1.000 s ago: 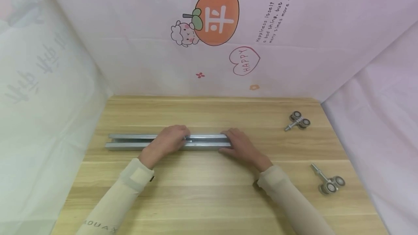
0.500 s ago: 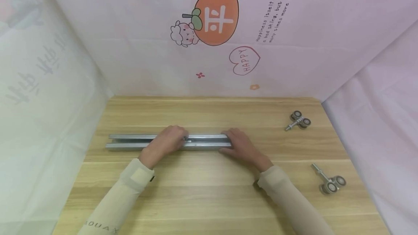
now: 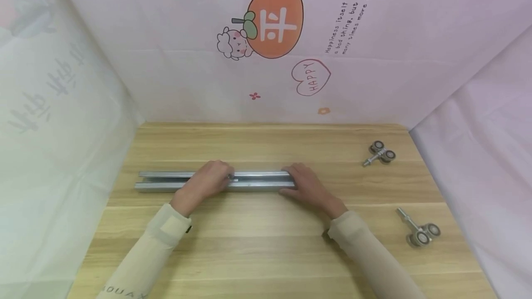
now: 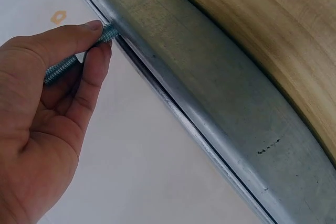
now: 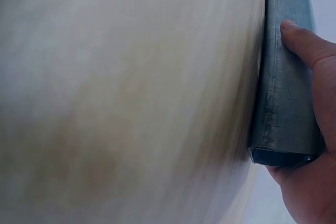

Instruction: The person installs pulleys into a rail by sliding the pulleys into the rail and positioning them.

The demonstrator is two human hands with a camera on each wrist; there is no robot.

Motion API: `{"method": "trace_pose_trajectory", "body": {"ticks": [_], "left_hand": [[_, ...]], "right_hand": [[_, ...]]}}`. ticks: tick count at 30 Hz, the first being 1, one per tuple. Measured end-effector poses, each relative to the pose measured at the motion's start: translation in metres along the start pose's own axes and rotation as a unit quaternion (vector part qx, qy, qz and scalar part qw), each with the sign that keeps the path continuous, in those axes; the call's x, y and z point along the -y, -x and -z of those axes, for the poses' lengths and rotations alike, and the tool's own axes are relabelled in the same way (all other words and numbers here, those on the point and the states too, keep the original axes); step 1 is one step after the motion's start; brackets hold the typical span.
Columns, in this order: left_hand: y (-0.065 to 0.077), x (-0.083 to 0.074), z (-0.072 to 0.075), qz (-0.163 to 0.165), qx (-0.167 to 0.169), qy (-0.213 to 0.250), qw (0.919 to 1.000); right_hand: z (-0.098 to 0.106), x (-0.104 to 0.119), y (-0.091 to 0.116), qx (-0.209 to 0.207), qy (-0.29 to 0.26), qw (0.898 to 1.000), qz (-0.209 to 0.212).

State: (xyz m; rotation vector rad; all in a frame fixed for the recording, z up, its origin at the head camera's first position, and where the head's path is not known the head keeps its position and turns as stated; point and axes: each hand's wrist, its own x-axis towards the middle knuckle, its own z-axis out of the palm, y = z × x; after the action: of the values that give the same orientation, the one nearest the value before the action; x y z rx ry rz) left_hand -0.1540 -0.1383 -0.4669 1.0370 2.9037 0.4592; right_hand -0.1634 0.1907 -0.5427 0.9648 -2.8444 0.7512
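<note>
A silver slotted metal rail (image 3: 259, 184) lies lengthwise on the table, its slot facing up. My left hand (image 3: 204, 182) is over the rail's middle. In the left wrist view, the thumb and fingers pinch a threaded bolt (image 4: 62, 68) that stands out of the slot; whatever it joins inside the rail is hidden. At the rail's right end my right hand (image 3: 311, 188) grips it across its width. The right wrist view shows the thumb lying along the side of the rail (image 5: 286, 98), close to its end.
Two roller trolleys with threaded bolts lie on the right of the wooden table (image 3: 266, 253): one roller trolley (image 3: 379, 154) farther back, another roller trolley (image 3: 419, 232) nearer. Printed white cloth (image 3: 187, 86) hangs at the back and both sides.
My left hand has slid a little to the left along the rail with the bolt between its fingers. The right hand and the rail stay in place.
</note>
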Motion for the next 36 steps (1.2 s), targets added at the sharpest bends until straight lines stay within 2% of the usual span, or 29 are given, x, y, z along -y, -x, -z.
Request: {"method": "trace_pose_trajectory", "body": {"ticks": [7,21,29,36], "left_hand": [[0.002,0.0,0.001,0.011,0.001,0.009,0.9999],[0.004,0.0,0.003,0.012,-0.003,0.011,0.9999],[0.008,0.002,0.002,0.036,0.007,0.026,0.999],[0.011,0.002,0.002,0.042,-0.003,0.027,0.9988]], "right_hand": [[0.004,0.003,0.001,0.0,-0.005,1.0,0.008],[0.004,0.005,0.001,0.005,-0.003,1.0,-0.005],[0.003,0.004,0.002,0.001,0.003,1.0,-0.004],[0.003,0.003,0.002,-0.002,0.005,1.0,0.0]]}}
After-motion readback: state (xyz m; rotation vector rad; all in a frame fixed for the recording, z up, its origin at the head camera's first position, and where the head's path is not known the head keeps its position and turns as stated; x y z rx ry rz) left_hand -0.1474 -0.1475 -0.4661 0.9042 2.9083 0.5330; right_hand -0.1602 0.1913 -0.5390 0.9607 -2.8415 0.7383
